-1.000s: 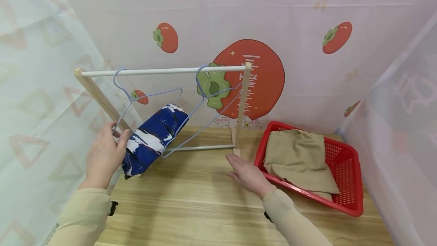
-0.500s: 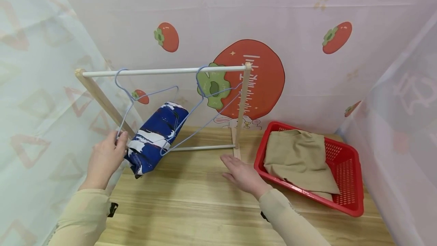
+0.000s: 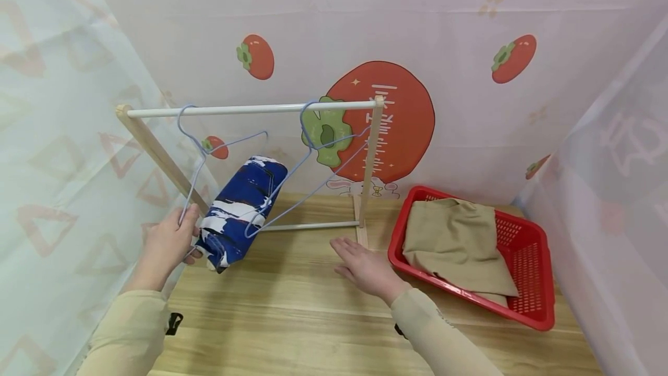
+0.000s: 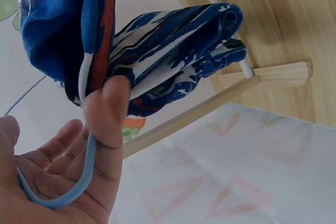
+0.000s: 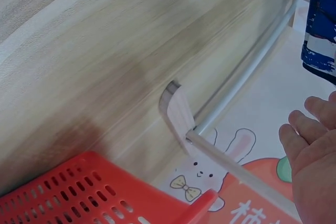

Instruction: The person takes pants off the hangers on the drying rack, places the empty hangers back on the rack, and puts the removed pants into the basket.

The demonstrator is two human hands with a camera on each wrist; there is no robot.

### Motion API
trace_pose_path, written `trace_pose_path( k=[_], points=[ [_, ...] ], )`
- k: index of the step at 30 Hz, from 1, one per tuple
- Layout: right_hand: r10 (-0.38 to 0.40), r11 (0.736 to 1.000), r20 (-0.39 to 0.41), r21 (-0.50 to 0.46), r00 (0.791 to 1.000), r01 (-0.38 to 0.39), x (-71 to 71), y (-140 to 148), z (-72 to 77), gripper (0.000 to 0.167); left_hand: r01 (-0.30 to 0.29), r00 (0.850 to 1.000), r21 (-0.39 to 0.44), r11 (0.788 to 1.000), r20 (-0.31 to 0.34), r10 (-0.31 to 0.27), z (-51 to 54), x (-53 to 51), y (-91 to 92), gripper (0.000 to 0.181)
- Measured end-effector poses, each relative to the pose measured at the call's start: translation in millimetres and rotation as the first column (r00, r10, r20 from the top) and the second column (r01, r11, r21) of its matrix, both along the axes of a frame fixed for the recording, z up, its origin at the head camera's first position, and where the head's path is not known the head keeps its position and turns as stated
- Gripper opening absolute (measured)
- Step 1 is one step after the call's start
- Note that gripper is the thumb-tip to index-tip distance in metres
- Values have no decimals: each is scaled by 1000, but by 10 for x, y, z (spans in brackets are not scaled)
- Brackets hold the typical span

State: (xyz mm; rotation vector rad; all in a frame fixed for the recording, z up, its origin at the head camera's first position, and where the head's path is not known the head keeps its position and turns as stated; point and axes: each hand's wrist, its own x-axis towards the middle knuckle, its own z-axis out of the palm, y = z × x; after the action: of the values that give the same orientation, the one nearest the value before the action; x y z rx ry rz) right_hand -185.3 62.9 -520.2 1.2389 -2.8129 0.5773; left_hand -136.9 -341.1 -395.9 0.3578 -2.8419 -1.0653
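My left hand (image 3: 169, 242) grips the near end of a blue wire hanger (image 3: 196, 174), which hooks over the white rack bar (image 3: 250, 110). In the left wrist view the wire bends through the palm, and the fingertips meet a folded garment (image 4: 168, 56). This blue-and-white patterned garment (image 3: 242, 202) hangs over the hanger's lower wire, tilted and bunched at its near end. Low over the table, left of the red basket, my right hand (image 3: 367, 268) has its fingers straight and holds nothing. In the right wrist view a corner of the garment (image 5: 320, 40) shows beyond the fingers.
A second blue hanger (image 3: 289, 174) hangs bare on the bar, partly in front of the garment. The red basket (image 3: 543, 283) at right holds a khaki cloth (image 3: 454, 242). Wooden posts (image 3: 370, 161) stand at both rack ends. Printed fabric walls (image 3: 443, 10) surround the table.
My left hand has moved down slightly and now grips the hanger's end, which has swung a little. The garment's near end has shifted right. My right hand has drifted left.
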Motion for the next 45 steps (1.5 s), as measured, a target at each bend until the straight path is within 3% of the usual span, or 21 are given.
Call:
trace_pose_path(
  k=[5,9,16,24,31,36,40,45],
  points=[
    [3,1000,8,10,1000,-3,5,-24,15,62,-27,998,-43,999,-51,25,-37,23,2,69],
    [9,1000,4,14,1000,-9,10,-40,17,62,-36,991,-66,997,-134,27,-69,55,16,64],
    [18,1000,10,23,1000,-18,20,-80,14,63,-31,952,-155,987,-306,-19,-100,112,50,45],
    [57,998,-17,-8,998,-58,66,-155,139,64,-31,949,-43,999,-315,16,-89,185,77,48],
    [146,988,-126,-30,981,-151,107,-259,258,66,-26,953,13,1000,-302,29,-67,238,104,49],
    [167,984,-184,-25,969,-174,143,-324,321,65,-23,949,18,1000,-315,27,-41,259,134,51],
    [183,981,-205,-26,961,-192,167,-366,355,64,-26,940,29,999,-340,34,-24,256,160,50],
    [198,978,-222,-18,955,-208,182,-397,371,62,-37,917,80,996,-395,66,47,249,218,50]
  ],
)
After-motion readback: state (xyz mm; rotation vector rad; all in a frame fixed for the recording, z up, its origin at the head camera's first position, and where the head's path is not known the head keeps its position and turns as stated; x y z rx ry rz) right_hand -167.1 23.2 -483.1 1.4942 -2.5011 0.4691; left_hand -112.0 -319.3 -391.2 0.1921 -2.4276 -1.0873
